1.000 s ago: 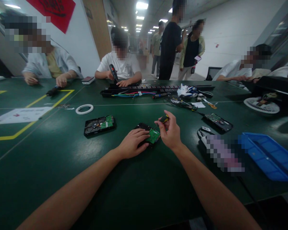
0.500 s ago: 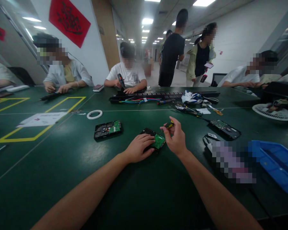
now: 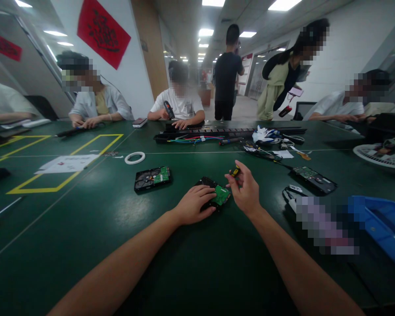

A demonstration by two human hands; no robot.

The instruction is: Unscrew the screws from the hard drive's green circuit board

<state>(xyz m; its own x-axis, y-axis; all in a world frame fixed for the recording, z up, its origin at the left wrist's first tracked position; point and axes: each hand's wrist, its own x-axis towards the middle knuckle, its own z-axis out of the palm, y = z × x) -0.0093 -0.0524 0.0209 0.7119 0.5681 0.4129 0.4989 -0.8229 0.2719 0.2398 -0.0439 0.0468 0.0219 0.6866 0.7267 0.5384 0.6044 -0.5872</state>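
- The hard drive (image 3: 210,182) is lying at the centre of the frame on the green bench (image 3: 197,263), its circuit board (image 3: 222,195) facing up.
- The left hand (image 3: 195,204) is resting across its left part, fingers spread over the top, unclenched.
- The right hand (image 3: 246,188) is pinching a small yellow-and-black tool (image 3: 235,171) near the board's right end; the tip is not showing clearly.
- The casing is looking stiff, probably dense for its size and slightly slippery; the exposed board is looking fragile, so the black side edges are offering the safer hold.
- A second drive (image 3: 153,179) is lying left of centre.
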